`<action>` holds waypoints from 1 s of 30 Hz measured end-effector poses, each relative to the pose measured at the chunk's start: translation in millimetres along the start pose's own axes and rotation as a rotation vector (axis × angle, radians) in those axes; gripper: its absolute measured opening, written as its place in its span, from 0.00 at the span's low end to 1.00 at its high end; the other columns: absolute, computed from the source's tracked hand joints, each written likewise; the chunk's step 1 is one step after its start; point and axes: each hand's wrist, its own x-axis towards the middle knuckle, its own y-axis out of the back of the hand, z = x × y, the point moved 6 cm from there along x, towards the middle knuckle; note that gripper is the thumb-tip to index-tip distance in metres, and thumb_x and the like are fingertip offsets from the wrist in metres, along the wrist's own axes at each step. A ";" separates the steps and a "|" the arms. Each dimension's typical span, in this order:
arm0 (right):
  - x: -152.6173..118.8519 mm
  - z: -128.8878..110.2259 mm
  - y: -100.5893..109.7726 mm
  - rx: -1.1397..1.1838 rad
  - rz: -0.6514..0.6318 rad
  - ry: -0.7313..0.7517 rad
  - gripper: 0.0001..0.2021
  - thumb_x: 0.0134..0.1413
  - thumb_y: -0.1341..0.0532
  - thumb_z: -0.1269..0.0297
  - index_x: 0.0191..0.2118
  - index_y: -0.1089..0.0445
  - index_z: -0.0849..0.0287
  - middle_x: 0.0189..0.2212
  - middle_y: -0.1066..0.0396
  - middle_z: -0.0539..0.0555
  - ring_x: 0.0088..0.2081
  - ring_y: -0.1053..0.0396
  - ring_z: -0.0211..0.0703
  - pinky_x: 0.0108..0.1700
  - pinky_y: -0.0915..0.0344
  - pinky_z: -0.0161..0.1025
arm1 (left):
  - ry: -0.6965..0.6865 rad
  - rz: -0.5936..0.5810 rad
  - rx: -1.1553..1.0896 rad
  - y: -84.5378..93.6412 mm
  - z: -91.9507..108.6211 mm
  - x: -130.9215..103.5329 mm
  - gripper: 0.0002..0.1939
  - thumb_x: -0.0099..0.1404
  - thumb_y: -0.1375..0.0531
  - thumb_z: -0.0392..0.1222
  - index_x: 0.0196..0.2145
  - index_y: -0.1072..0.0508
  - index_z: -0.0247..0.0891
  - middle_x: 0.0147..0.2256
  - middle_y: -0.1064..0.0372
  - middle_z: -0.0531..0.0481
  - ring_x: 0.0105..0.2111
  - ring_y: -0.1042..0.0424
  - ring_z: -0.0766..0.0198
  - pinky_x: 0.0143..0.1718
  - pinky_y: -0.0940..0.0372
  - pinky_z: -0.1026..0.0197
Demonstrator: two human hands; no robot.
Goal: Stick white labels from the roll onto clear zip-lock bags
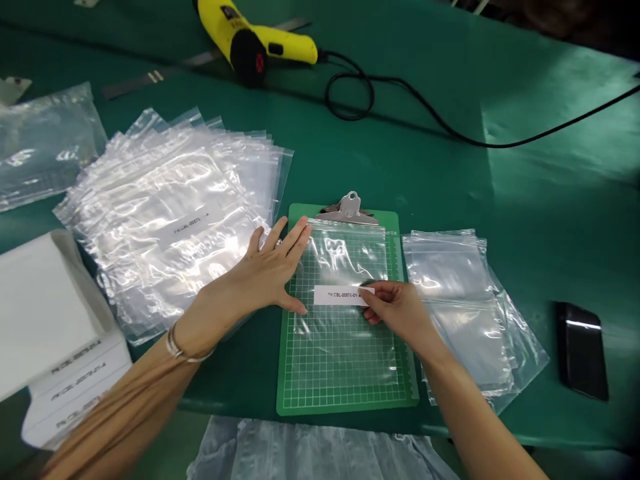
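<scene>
Pressing flat, open left hand (267, 270) pins clear zip bag (345, 267) on green gridded clipboard (340, 373). Right hand (395, 308) fingertips pinch white label (343, 295) at its right end, on the bag.

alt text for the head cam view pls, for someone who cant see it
Two hands work on a clear zip bag lying on a green clipboard: the left hand presses it flat while the right hand sticks a white label on it. Bag stacks lie on either side.

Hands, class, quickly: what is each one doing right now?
Left hand: open, flat on the clear bag on the clipboard.
Right hand: fingertips pinched on the white label.
</scene>
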 end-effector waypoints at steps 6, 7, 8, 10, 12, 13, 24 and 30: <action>0.5 -1.6 0.2 -0.014 0.008 0.046 0.08 0.48 0.41 0.63 0.27 0.29 0.62 0.18 0.31 0.50 0.18 0.32 0.37 0.20 0.33 0.32 | -0.179 0.284 0.110 -15.2 57.6 -26.9 0.35 0.67 0.59 0.55 0.63 0.65 0.30 0.63 0.63 0.42 0.62 0.66 0.52 0.60 0.60 0.41; 0.1 -2.1 0.2 -0.021 0.012 0.048 0.07 0.49 0.41 0.64 0.27 0.29 0.62 0.18 0.31 0.50 0.18 0.33 0.37 0.20 0.34 0.32 | -0.240 0.261 0.131 -27.6 68.9 -30.4 0.32 0.68 0.61 0.54 0.62 0.61 0.30 0.63 0.60 0.43 0.62 0.62 0.54 0.60 0.59 0.42; -0.3 -2.5 0.1 -0.027 0.012 0.048 0.07 0.49 0.41 0.64 0.26 0.30 0.62 0.18 0.32 0.50 0.18 0.33 0.37 0.20 0.34 0.32 | -0.260 0.269 0.153 -37.6 76.0 -33.2 0.31 0.69 0.63 0.52 0.62 0.57 0.29 0.62 0.58 0.44 0.62 0.59 0.55 0.60 0.58 0.42; -1.1 -3.2 0.6 -0.032 0.004 0.037 0.07 0.49 0.40 0.64 0.26 0.29 0.61 0.18 0.32 0.50 0.18 0.33 0.36 0.19 0.35 0.30 | -0.254 0.309 0.197 -51.0 82.0 -36.4 0.29 0.69 0.65 0.50 0.61 0.54 0.29 0.62 0.57 0.45 0.61 0.56 0.56 0.60 0.61 0.41; -1.2 -4.2 2.5 -0.018 -0.029 0.008 0.08 0.51 0.40 0.64 0.26 0.29 0.61 0.18 0.31 0.50 0.18 0.34 0.34 0.19 0.37 0.28 | -0.238 0.347 0.231 -55.4 81.8 -37.4 0.28 0.70 0.66 0.49 0.61 0.53 0.29 0.62 0.58 0.46 0.61 0.56 0.56 0.60 0.64 0.40; -1.0 -5.0 4.3 -0.002 -0.061 -0.018 0.10 0.52 0.41 0.62 0.26 0.30 0.62 0.19 0.31 0.51 0.18 0.34 0.33 0.18 0.38 0.26 | -0.236 0.352 0.246 -55.3 81.1 -37.3 0.28 0.70 0.65 0.49 0.61 0.53 0.30 0.62 0.58 0.46 0.61 0.56 0.56 0.59 0.65 0.39; -30.3 -34.8 23.0 0.378 -0.568 -0.501 0.21 0.64 0.58 0.56 0.48 0.43 0.71 0.31 0.28 0.61 0.28 0.26 0.39 0.20 0.33 0.25 | -0.249 0.339 0.320 -51.7 81.1 -36.7 0.26 0.69 0.58 0.46 0.61 0.53 0.31 0.62 0.59 0.46 0.60 0.54 0.53 0.52 0.48 0.37; -48.5 -43.7 25.4 0.652 -0.478 -0.483 0.27 0.61 0.51 0.60 0.57 0.59 0.75 0.35 0.29 0.69 0.28 0.26 0.40 0.21 0.32 0.25 | -0.263 0.322 0.244 -48.8 80.1 -37.3 0.28 0.68 0.56 0.49 0.61 0.55 0.32 0.61 0.57 0.45 0.60 0.52 0.51 0.53 0.48 0.36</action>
